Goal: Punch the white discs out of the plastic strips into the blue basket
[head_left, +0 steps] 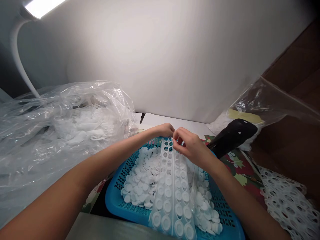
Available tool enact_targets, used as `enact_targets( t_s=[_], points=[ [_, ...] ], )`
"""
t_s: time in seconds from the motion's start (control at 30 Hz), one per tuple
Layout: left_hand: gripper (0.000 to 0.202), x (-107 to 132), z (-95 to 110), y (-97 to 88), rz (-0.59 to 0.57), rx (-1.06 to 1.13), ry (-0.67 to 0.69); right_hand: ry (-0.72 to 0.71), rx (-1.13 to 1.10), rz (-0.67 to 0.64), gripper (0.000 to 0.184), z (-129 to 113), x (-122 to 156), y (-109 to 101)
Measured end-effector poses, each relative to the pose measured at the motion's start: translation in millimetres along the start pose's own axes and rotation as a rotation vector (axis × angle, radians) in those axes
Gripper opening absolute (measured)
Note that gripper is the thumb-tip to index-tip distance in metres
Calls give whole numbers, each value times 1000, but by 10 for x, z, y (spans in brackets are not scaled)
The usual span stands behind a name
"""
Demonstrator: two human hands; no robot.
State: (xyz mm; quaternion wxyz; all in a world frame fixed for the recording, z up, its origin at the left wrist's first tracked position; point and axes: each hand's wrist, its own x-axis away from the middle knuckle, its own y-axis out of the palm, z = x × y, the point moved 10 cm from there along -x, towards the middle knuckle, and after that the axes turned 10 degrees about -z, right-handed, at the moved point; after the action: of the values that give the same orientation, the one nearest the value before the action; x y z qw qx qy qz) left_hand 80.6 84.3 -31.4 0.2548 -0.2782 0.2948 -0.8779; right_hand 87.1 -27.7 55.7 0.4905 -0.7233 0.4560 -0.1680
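Observation:
A white plastic sheet (173,186) with rows of round holes lies lengthwise across a blue basket (132,216). White discs fill its nearer rows, while several holes at the far end stand open. My left hand (166,129) is closed around that far end, its fingertips partly hidden. My right hand (190,146) is beside it, thumb and forefinger pinched together at the sheet's far right corner; whatever is between them is too small to tell. Many loose white discs (141,180) are heaped in the basket on both sides of the sheet.
Clear plastic bags (62,133) with white pieces spread at the left under a lamp (18,56). A black-handled object (232,135) juts out behind the basket's right rim. Punched white sheets (290,200) lie at the right, near brown cardboard (295,70). A pale wall (162,66) rises behind.

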Motion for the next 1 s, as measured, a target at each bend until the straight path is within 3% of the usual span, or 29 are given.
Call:
enact_targets(
  t_s=[0.07, 0.2, 0.27, 0.53, 1.0],
  points=[
    [19, -2, -3, 5, -10, 14, 5, -55, -39, -45, 7, -64, -4, 44],
    [29, 26, 19, 19, -32, 60, 34, -198, -139, -260, 13, -274, 24, 241],
    [36, 40, 22, 21, -35, 58, 35, -211, -204, -281, 16, -305, 33, 242],
    [22, -28, -33, 69, -79, 63, 24, -15, -141, -213, 23, -44, 4, 130],
    [43, -16, -24, 35, -52, 73, 44, 20, -89, -400, 24, -106, 138, 85]
  ],
)
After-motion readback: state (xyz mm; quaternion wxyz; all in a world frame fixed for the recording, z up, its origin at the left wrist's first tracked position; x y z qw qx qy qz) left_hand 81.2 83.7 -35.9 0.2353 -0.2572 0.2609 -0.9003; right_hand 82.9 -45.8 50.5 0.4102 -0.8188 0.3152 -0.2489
